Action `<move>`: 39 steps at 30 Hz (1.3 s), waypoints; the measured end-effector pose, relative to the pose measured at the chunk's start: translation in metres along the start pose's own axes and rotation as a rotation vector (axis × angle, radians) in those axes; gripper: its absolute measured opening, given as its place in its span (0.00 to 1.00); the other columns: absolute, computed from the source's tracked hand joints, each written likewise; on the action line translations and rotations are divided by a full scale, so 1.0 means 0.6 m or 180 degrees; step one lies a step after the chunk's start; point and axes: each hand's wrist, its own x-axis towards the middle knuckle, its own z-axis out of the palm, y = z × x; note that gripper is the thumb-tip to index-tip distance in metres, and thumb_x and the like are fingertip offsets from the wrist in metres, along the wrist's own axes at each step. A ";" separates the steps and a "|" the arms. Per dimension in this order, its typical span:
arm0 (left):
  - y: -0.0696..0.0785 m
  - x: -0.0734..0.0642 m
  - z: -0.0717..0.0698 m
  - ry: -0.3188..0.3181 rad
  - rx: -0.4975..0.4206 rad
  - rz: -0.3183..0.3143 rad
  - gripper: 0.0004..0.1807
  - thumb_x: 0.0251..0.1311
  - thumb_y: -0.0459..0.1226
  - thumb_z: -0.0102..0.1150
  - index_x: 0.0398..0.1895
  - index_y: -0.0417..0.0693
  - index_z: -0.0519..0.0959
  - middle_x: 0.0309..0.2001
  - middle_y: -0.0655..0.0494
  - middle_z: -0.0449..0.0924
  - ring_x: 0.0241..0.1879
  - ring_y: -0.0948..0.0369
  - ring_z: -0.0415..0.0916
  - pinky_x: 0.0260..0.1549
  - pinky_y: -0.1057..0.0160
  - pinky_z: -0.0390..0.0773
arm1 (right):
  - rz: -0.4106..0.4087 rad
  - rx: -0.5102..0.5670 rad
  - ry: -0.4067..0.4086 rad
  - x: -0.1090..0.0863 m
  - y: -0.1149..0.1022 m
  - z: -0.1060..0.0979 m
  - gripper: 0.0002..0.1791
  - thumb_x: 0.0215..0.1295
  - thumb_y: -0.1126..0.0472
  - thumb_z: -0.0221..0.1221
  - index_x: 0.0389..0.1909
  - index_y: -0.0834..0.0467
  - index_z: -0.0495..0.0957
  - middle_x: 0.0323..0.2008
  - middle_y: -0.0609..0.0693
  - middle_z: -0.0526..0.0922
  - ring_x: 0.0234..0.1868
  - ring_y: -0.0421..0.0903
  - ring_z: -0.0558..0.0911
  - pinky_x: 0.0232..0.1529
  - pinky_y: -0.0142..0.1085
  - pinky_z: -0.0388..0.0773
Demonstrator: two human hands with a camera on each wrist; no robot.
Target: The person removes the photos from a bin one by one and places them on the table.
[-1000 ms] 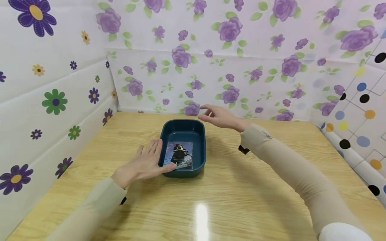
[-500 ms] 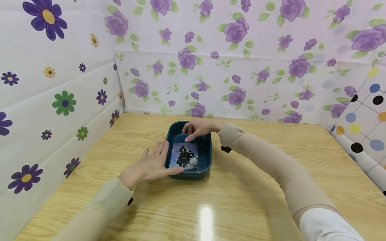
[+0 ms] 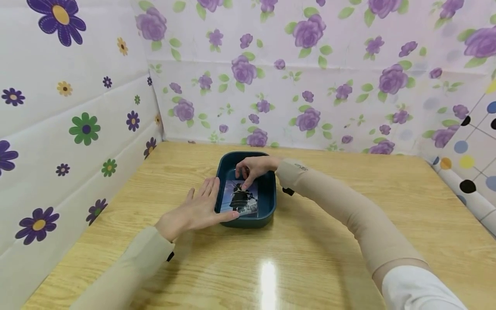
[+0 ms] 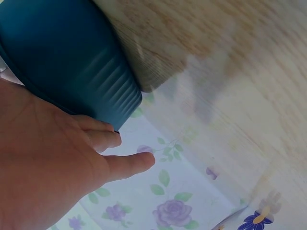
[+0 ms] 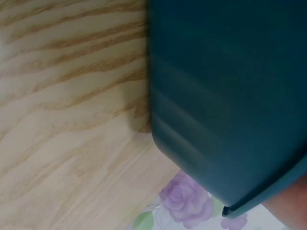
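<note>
Left hand (image 3: 191,211), fingers straight, thumb splayed, sits at the blue bin (image 3: 248,222)'s left and near rims, probably bracing it, with the picture card (image 3: 237,201) in its near half and the right hand (image 3: 255,167) bent-fingered inside it, thumb over card, pinch: can't tell.

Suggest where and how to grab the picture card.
Probably pinch the far edge of the picture card, from above: it looks flat, its near end close to the near wall of the teal tray, whose floor shows beyond that edge.
</note>
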 end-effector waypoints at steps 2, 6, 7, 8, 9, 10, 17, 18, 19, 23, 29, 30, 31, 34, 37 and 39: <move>-0.001 0.000 -0.001 -0.0002 -0.0015 0.0000 0.67 0.48 0.80 0.38 0.77 0.46 0.29 0.78 0.50 0.24 0.78 0.52 0.25 0.70 0.33 0.33 | 0.0029 0.0011 0.0008 0.002 -0.001 0.001 0.28 0.55 0.50 0.70 0.54 0.55 0.74 0.39 0.53 0.78 0.36 0.44 0.75 0.38 0.32 0.72; -0.002 -0.001 -0.002 -0.0010 -0.0043 0.0007 0.67 0.48 0.80 0.38 0.77 0.46 0.29 0.78 0.50 0.23 0.78 0.52 0.25 0.70 0.33 0.33 | 0.0095 0.0001 0.0051 0.004 -0.005 0.006 0.29 0.51 0.50 0.72 0.51 0.57 0.74 0.39 0.53 0.77 0.36 0.44 0.73 0.38 0.32 0.71; -0.003 -0.002 -0.003 -0.0012 -0.0045 0.0008 0.67 0.48 0.80 0.38 0.77 0.46 0.29 0.78 0.50 0.23 0.78 0.51 0.25 0.70 0.33 0.33 | 0.0119 -0.0020 0.0057 0.004 -0.007 0.007 0.29 0.50 0.50 0.73 0.50 0.57 0.74 0.39 0.53 0.77 0.36 0.44 0.73 0.38 0.32 0.71; -0.003 -0.002 -0.003 -0.0012 -0.0049 0.0007 0.67 0.48 0.80 0.38 0.77 0.46 0.29 0.78 0.50 0.23 0.78 0.51 0.25 0.70 0.33 0.33 | 0.0144 -0.0044 0.0061 0.004 -0.009 0.009 0.29 0.50 0.49 0.73 0.49 0.57 0.74 0.39 0.52 0.76 0.36 0.44 0.73 0.38 0.32 0.71; -0.003 -0.002 -0.003 -0.0011 -0.0054 0.0011 0.67 0.48 0.80 0.38 0.77 0.46 0.29 0.78 0.50 0.23 0.78 0.51 0.25 0.70 0.33 0.33 | 0.0170 -0.0058 0.0060 0.004 -0.011 0.010 0.29 0.49 0.49 0.73 0.48 0.57 0.74 0.39 0.52 0.76 0.37 0.44 0.73 0.38 0.32 0.71; -0.003 -0.002 -0.003 -0.0011 -0.0055 0.0013 0.67 0.48 0.80 0.38 0.77 0.46 0.29 0.78 0.50 0.23 0.78 0.51 0.25 0.70 0.33 0.33 | 0.0193 -0.0085 0.0055 0.004 -0.012 0.011 0.29 0.49 0.49 0.73 0.48 0.57 0.74 0.40 0.52 0.76 0.37 0.44 0.73 0.39 0.33 0.71; 0.000 -0.002 -0.004 -0.0033 -0.0066 0.0006 0.67 0.47 0.80 0.37 0.76 0.47 0.27 0.78 0.51 0.22 0.78 0.52 0.25 0.70 0.34 0.35 | 0.0339 -0.0125 0.0019 -0.002 -0.018 0.017 0.29 0.51 0.48 0.72 0.49 0.57 0.71 0.44 0.52 0.75 0.43 0.46 0.74 0.47 0.35 0.74; 0.001 -0.002 -0.005 -0.0048 -0.0064 -0.0006 0.67 0.47 0.81 0.37 0.76 0.48 0.27 0.78 0.51 0.21 0.78 0.52 0.24 0.70 0.34 0.35 | 0.0337 -0.0116 0.0040 -0.004 -0.018 0.018 0.30 0.52 0.48 0.71 0.49 0.57 0.70 0.44 0.52 0.75 0.43 0.46 0.73 0.47 0.35 0.74; 0.001 -0.002 -0.005 -0.0050 -0.0068 0.0003 0.67 0.47 0.80 0.37 0.76 0.48 0.27 0.78 0.51 0.21 0.78 0.52 0.24 0.70 0.33 0.35 | 0.0344 -0.0098 0.0072 -0.004 -0.017 0.019 0.30 0.52 0.48 0.71 0.49 0.57 0.70 0.44 0.52 0.74 0.43 0.46 0.73 0.47 0.35 0.74; 0.002 0.000 -0.004 -0.0071 -0.0092 0.0007 0.67 0.48 0.80 0.38 0.76 0.48 0.26 0.78 0.51 0.21 0.78 0.52 0.24 0.70 0.33 0.36 | 0.0328 -0.0072 0.0372 -0.013 -0.016 0.023 0.29 0.54 0.52 0.71 0.50 0.57 0.66 0.44 0.54 0.74 0.42 0.47 0.73 0.44 0.36 0.72; 0.003 0.004 -0.004 -0.0057 -0.0091 0.0033 0.66 0.50 0.78 0.41 0.76 0.46 0.28 0.78 0.49 0.23 0.78 0.51 0.25 0.69 0.32 0.37 | 0.0100 0.0059 0.1013 -0.033 -0.023 0.020 0.28 0.58 0.59 0.68 0.55 0.58 0.64 0.46 0.57 0.73 0.43 0.51 0.73 0.44 0.40 0.69; 0.003 0.004 -0.004 -0.0066 -0.0093 0.0024 0.66 0.50 0.78 0.40 0.76 0.46 0.27 0.78 0.49 0.23 0.78 0.51 0.25 0.69 0.32 0.37 | 0.0074 0.0098 0.1078 -0.037 -0.026 0.018 0.28 0.59 0.60 0.67 0.55 0.58 0.64 0.49 0.58 0.73 0.47 0.51 0.73 0.47 0.41 0.70; 0.003 0.005 -0.004 -0.0076 -0.0096 0.0001 0.67 0.49 0.79 0.40 0.76 0.47 0.27 0.78 0.49 0.23 0.78 0.52 0.25 0.69 0.32 0.36 | 0.0074 0.0166 0.1115 -0.040 -0.029 0.016 0.27 0.60 0.60 0.66 0.56 0.57 0.64 0.52 0.57 0.72 0.51 0.52 0.73 0.50 0.42 0.70; 0.001 0.004 -0.004 -0.0106 -0.0112 -0.0037 0.67 0.48 0.80 0.38 0.76 0.48 0.26 0.78 0.51 0.22 0.78 0.53 0.24 0.69 0.33 0.36 | 0.0142 0.0490 0.1149 -0.054 -0.039 0.005 0.26 0.62 0.61 0.64 0.57 0.56 0.63 0.57 0.57 0.70 0.58 0.54 0.71 0.56 0.45 0.70; -0.001 0.003 -0.005 -0.0141 -0.0132 -0.0051 0.67 0.47 0.81 0.37 0.76 0.49 0.25 0.77 0.52 0.21 0.78 0.53 0.23 0.69 0.33 0.35 | 0.0180 0.0872 0.1210 -0.074 -0.040 -0.017 0.26 0.63 0.62 0.63 0.57 0.56 0.62 0.59 0.59 0.68 0.60 0.54 0.68 0.59 0.46 0.68; -0.001 0.002 -0.006 -0.0148 -0.0143 -0.0047 0.67 0.47 0.81 0.37 0.76 0.50 0.25 0.77 0.53 0.20 0.78 0.53 0.23 0.69 0.33 0.34 | 0.0160 0.1126 0.1255 -0.093 -0.036 -0.038 0.26 0.64 0.63 0.62 0.58 0.57 0.62 0.60 0.61 0.66 0.61 0.56 0.67 0.60 0.49 0.67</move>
